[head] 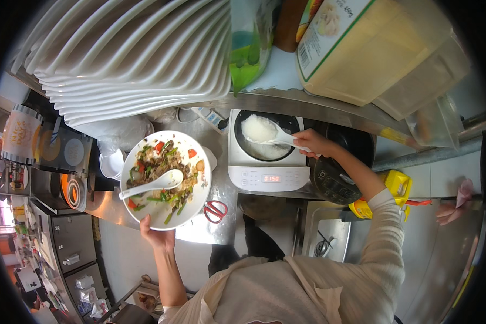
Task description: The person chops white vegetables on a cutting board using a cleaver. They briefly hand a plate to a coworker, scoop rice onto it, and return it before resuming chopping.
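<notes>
My left hand (158, 237) holds a large white bowl (150, 212) by its near rim, thumb on top. In the bowl lie stir-fried vegetables with meat or mushroom pieces (178, 162), and a white soup spoon (156, 185) rests on them. My right hand (310, 142) grips the handle of a white rice paddle (281, 137) heaped with white rice (259, 128). The paddle is over the dark inner pot of a white rice cooker (269, 172), where more rice (269, 150) shows. The cooker's lid is not over the pot.
Stacked white plates (133, 60) and large plastic containers (368, 48) fill the overhead shelf. A black rice cooker (334, 182) stands beside the white one. Red-handled scissors (215, 212) lie near the counter's edge. A power strip (212, 117), white cups (112, 164) and a sink (328, 235) are nearby.
</notes>
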Action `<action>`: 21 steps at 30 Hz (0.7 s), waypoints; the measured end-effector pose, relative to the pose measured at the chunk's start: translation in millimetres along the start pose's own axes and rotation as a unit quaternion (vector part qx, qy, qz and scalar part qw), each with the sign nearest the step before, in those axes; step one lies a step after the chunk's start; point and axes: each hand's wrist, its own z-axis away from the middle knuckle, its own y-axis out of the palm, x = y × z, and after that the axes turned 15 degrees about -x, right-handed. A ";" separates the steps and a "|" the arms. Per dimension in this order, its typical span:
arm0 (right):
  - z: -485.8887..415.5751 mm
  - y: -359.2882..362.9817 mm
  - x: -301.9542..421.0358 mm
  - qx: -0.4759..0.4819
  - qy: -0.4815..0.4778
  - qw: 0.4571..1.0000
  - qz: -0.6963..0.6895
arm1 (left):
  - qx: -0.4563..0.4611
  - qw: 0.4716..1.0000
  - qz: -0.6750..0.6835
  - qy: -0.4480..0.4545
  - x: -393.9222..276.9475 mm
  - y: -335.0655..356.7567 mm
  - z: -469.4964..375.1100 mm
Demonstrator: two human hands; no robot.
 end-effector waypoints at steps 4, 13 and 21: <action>34.1 -22.4 4.6 -0.025 0.006 0.999 -0.028 | 0.034 0.997 -0.010 -0.064 -2.5 33.4 -9.4; 89.1 -48.0 55.1 -0.076 -0.066 0.994 -0.041 | 0.081 0.979 -0.062 -0.177 64.9 90.7 -37.9; 99.7 37.2 102.7 -0.226 -0.394 0.735 0.503 | 0.105 0.974 -0.041 -0.198 91.8 99.2 -41.5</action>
